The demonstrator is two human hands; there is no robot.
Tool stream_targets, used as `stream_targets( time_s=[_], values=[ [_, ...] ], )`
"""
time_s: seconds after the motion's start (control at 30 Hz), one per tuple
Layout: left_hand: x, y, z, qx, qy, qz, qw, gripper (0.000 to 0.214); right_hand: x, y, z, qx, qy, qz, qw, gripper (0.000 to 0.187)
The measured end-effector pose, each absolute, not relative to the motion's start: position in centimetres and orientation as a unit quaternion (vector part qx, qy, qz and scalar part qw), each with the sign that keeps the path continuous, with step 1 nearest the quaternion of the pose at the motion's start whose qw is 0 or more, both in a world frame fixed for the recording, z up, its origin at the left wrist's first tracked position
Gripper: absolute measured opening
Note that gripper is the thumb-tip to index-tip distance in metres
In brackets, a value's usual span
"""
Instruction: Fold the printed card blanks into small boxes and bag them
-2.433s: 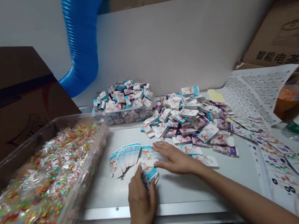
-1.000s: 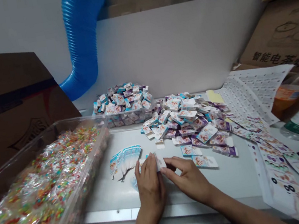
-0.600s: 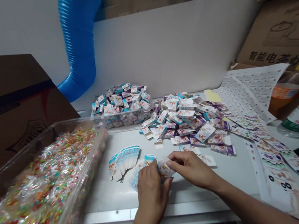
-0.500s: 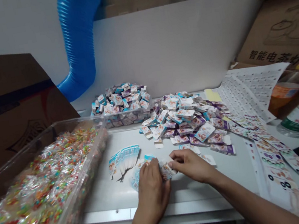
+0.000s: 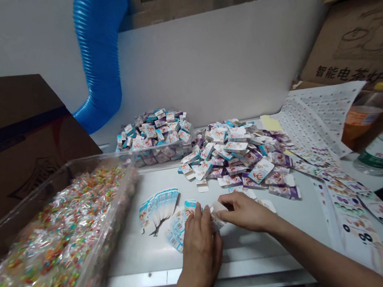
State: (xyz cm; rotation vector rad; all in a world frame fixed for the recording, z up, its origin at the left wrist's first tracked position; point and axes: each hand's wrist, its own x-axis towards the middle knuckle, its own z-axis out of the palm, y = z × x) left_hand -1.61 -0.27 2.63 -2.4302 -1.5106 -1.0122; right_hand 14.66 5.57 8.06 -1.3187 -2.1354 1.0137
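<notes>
While the right hand [image 5: 245, 213] pinches a small white carton [image 5: 218, 213] between thumb and fingertips over the counter [image 5: 134, 265], the left hand [image 5: 202, 249] sits right beside it, fingers close together; whether it grips the carton too, I can't tell. Loose flat cartons [image 5: 178, 229] lie just left of that hand, next to a fanned row of cartons [image 5: 159, 211]. A big heap of cartons [image 5: 234, 156] spreads behind them, and a clear tray of wrapped sweets [image 5: 80, 158] stands to the left.
</notes>
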Motion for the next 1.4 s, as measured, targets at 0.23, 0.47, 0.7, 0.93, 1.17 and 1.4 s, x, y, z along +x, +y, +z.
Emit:
stream_targets(
  time_s=[0.23,0.47,0.7,0.93,1.17,1.4],
  values=[
    [-2.2,0.0,1.9,-0.813,-0.449,-0.369,-0.012,0.057,14.5,4.8,7.9,-0.479,-0.766,0.364,0.225,0.021],
    [-1.8,-0.4,2.2,-0.748,-0.483,-0.444,-0.101,0.044,14.7,3.3,7.2,-0.402,-0.678,0.527,0.316,0.024],
    [-1.2,-0.8,1.7,-0.723,-0.479,-0.486,-0.106,0.038,12.5,1.3,5.2,-0.358,-0.467,0.69,0.422,0.027],
    [-1.5,-1.2,0.7,-0.726,-0.508,-0.456,-0.088,0.05,11.4,0.1,5.2,-0.459,-0.668,0.39,0.437,0.034],
    [-1.7,-1.5,0.0,-0.736,-0.506,-0.444,-0.075,0.051,11.5,0.3,5.7,-0.513,-0.668,0.375,0.387,0.033],
    [-2.0,-1.4,-0.3,-0.761,-0.48,-0.435,-0.02,0.065,12.3,0.0,6.3,-0.441,-0.808,0.218,0.324,0.039]
  ],
)
